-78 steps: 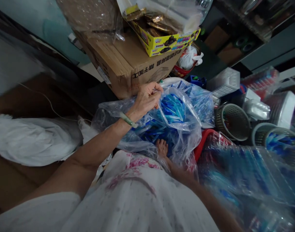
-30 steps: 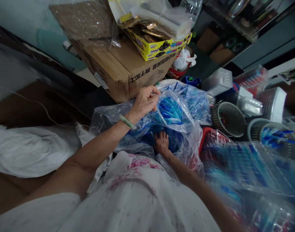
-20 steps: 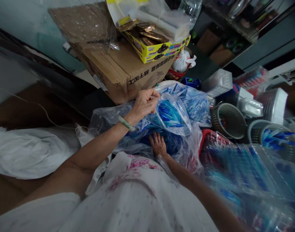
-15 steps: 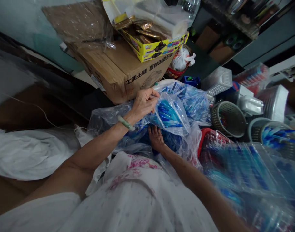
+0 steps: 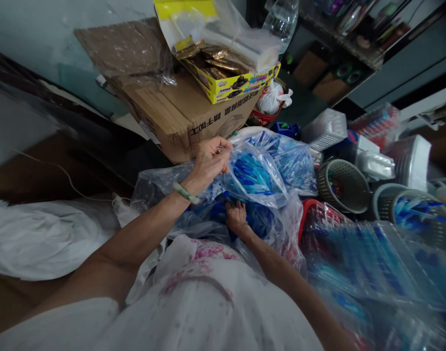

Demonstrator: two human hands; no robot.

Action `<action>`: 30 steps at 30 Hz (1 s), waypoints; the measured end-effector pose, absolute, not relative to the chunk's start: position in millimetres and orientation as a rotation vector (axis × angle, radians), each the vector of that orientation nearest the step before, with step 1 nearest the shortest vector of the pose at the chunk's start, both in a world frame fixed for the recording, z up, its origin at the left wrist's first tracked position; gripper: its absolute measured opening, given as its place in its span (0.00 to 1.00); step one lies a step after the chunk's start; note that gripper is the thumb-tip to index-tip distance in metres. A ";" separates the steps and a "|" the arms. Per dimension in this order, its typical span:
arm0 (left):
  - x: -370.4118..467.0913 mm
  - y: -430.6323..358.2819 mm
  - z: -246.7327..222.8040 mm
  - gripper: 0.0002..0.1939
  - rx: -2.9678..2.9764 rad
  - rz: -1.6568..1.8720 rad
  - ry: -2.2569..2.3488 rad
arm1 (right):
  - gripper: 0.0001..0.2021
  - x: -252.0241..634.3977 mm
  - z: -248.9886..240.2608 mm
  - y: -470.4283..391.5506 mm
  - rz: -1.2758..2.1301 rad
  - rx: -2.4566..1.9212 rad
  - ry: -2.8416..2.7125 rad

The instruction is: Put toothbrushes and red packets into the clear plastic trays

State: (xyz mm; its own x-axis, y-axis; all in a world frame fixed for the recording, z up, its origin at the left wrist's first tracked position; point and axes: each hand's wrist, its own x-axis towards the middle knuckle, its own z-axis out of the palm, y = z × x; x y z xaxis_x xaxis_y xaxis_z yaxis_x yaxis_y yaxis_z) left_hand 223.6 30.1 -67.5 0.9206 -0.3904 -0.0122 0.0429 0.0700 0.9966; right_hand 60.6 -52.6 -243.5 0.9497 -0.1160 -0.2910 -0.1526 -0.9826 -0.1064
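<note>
My left hand [image 5: 212, 158], with a pale green bangle on the wrist, pinches the edge of a clear plastic bag [image 5: 277, 187]. Slender blue and light-blue plastic pieces [image 5: 254, 171] fill this bag; their exact kind is too small to tell. Just below it, my right hand [image 5: 237, 218] reaches into a larger open bag of dark blue pieces [image 5: 257, 219]. Its fingers are curled down among them, and the fingertips are hidden, so what they grip does not show. Another clear bag of blue pieces [image 5: 290, 158] lies behind.
A cardboard box [image 5: 171, 112] carries a yellow carton [image 5: 226, 90] of gold-wrapped packets. Round perforated baskets [image 5: 343, 185], a red basket [image 5: 310, 209] and clear trays of blue pieces [image 5: 369, 258] crowd the right side. White cloth [image 5: 43, 239] lies at left.
My right hand's fingers, stretched out before, are now bent into the blue pieces. My left hand keeps its pinch on the bag and sits slightly further left in the picture.
</note>
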 end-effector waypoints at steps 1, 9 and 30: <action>224.1 30.4 -67.9 0.04 1.465 -0.328 -0.286 | 0.22 63.5 -235.7 -52.8 0.435 -2.967 0.208; 235.8 28.8 -51.9 0.02 1.401 -0.303 -0.249 | 0.16 62.2 -158.3 -58.3 0.021 -2.595 0.304; 218.2 46.4 -45.0 0.07 1.502 -0.324 -0.455 | 0.15 154.1 -66.4 -134.7 0.261 -3.136 0.132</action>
